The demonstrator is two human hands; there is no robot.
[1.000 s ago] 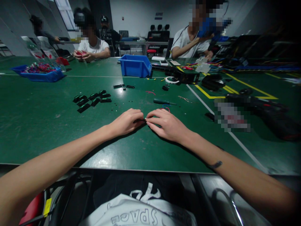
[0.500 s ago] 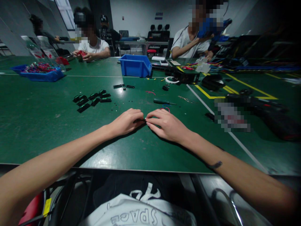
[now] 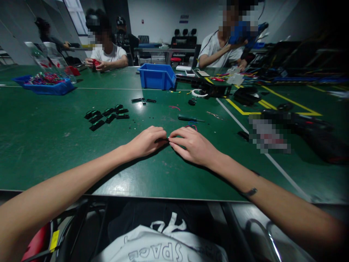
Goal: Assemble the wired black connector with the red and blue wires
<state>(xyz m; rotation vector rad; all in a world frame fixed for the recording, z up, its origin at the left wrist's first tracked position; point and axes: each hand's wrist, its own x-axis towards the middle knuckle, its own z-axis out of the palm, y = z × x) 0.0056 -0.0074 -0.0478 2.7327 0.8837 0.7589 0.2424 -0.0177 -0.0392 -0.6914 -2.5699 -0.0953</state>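
My left hand [image 3: 151, 140] and my right hand [image 3: 192, 144] meet low over the green table. The fingers of my left hand are closed on a small dark part [image 3: 167, 138], mostly hidden by the fingertips. My right thumb and fingertips pinch at its right end, where a tiny bright spot shows; what exactly they grip is too small to make out. Just beyond my right hand lie a red wire [image 3: 193, 126] and a screwdriver with a dark green handle [image 3: 187, 118]. Several small black parts with green faces [image 3: 97, 124] lie in a group beyond my left hand.
An upright blue bin [image 3: 156, 77] stands ahead, and a blue tray of coloured wires [image 3: 49, 85] sits far left near bottles [image 3: 56, 60]. Thin black pieces [image 3: 143, 100] lie mid-table. A bulky black device [image 3: 308, 131] is at right. Two people in white shirts sit across.
My hands stay in nearly the same place, with only a very slight shift at the fingertips. Across the table, a person's hands have turned the red object a little.
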